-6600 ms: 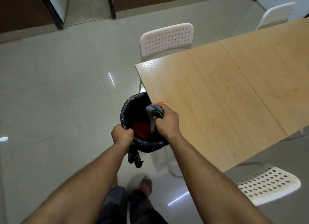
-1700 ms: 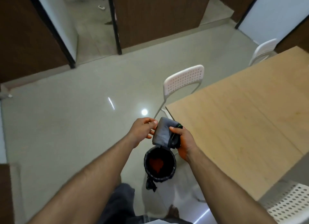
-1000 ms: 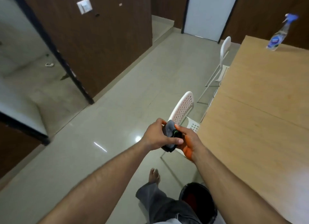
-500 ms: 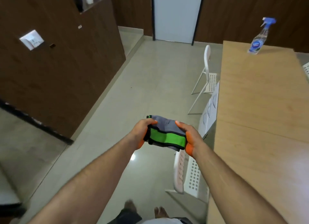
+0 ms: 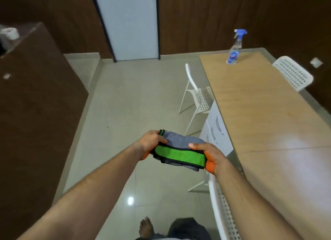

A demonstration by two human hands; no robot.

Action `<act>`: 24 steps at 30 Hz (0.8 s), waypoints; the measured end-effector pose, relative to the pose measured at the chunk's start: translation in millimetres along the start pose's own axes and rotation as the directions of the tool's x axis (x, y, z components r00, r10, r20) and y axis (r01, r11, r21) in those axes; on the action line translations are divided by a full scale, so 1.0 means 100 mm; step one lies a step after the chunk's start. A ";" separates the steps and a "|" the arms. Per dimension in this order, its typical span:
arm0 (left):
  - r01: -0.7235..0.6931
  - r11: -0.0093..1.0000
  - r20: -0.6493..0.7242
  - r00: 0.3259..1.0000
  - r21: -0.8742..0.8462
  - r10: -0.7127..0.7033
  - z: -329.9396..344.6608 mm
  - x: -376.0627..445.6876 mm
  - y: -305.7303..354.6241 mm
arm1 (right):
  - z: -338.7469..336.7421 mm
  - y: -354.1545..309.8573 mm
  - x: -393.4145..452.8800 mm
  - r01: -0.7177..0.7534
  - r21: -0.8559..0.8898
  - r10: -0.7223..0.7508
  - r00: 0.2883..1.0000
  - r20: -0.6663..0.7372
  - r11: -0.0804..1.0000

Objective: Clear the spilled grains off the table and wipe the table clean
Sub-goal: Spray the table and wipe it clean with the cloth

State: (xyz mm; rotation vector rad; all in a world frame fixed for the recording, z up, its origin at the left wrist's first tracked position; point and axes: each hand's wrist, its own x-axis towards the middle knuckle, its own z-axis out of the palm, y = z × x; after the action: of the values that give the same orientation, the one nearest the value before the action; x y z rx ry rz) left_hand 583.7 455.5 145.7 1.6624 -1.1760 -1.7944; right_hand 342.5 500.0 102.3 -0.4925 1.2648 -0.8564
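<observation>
Standing beside the long wooden table (image 5: 265, 114) that fills the right side of the frame, you face down its length; no grains show on the part in view, though glare washes out the near end at lower right and a faint orange smear sits near the right edge, so judge the grain clearing as largely done and the wiping as the work still ahead; white perforated chairs (image 5: 198, 96) flank the table, one at centre, one at upper right, one along the lower right edge; grey drawers (image 5: 217, 130) sit under the table's left side; a white door (image 5: 132, 23) stands at upper centre between dark wood walls; a roll of white paper (image 5: 9, 34) rests on the dark counter at upper left; the spray bottle (image 5: 235, 47) stands upright on the table's far end at upper right, well apart from you and untouched; the grey cloth with the green band (image 5: 179, 153) is at centre frame, held over the floor and not touching the table; your left hand (image 5: 150, 144) grips its left end, fingers curled under, thumb on top; your right hand (image 5: 208, 154) grips its right end the same way; orange staining marks both palms.
</observation>
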 end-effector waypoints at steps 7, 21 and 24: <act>-0.125 0.982 0.179 0.979 0.141 0.099 0.13 1.14 0.66 | -0.24 -0.40 0.49 -0.002 0.068 0.017 0.975 -0.220 0.998; -0.214 0.881 0.305 0.949 0.422 0.085 1.68 3.80 2.35 | -1.61 -1.52 2.13 -0.107 0.205 0.161 0.950 -0.267 0.973; -0.256 0.828 0.303 0.947 0.498 0.110 2.07 4.31 2.61 | -1.80 -1.74 2.39 -0.061 0.311 0.172 0.924 -0.341 0.948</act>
State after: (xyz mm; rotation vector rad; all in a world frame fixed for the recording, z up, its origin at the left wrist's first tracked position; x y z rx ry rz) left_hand 242.5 36.3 83.2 1.5288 -2.0364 -1.6933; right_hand 135.9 230.7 36.6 -0.0121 1.4553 -1.0457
